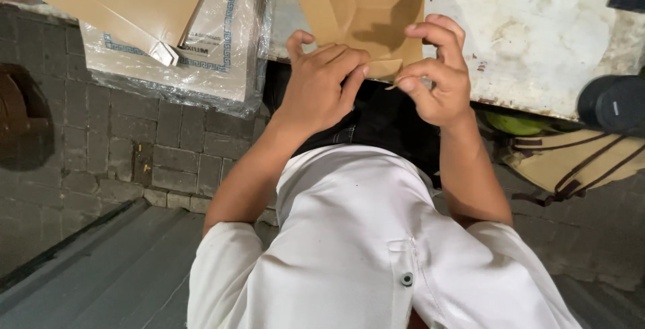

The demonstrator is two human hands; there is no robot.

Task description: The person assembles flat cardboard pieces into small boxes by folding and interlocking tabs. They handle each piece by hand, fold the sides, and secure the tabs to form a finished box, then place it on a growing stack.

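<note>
- Cardboard box (366,16): brown, partly formed, lying on the near edge of the worn white table (537,33), straight ahead of the person. At least two walls stand up, with a shadowed hollow between them; the near flap (384,68) is bent down toward the person and not yet tucked in.
- Left hand (319,87): pressed on the near edge of the box, fingers curled together over the flap, thumb raised. It is closed against the cardboard, holding it down more than pinching it.
- Right hand (437,77): thumb and forefinger pinched together on the corner of the same flap; the other fingers arch above the box wall. A thin edge of cardboard shows between the fingertips.
- Judged state of work: the box is about half folded. Walls up and the hollow formed count as done; the near flap, and whatever closing folds follow it, are left. The far side of the box runs out of the top of the view, so I cannot tell its state.
- Stack of flat cardboard sheets (134,0): up and to the left, lying on clear plastic wrap (222,67) with a blue patterned border, unfolded.
- Tan bag (571,161) with dark straps: below the table edge on the right, a green object (514,124) just above it, a black round object (615,104) beside that.
- Brick paving (101,134) underfoot on the left.
- Person's white shirt (363,248) fills the lower middle.
</note>
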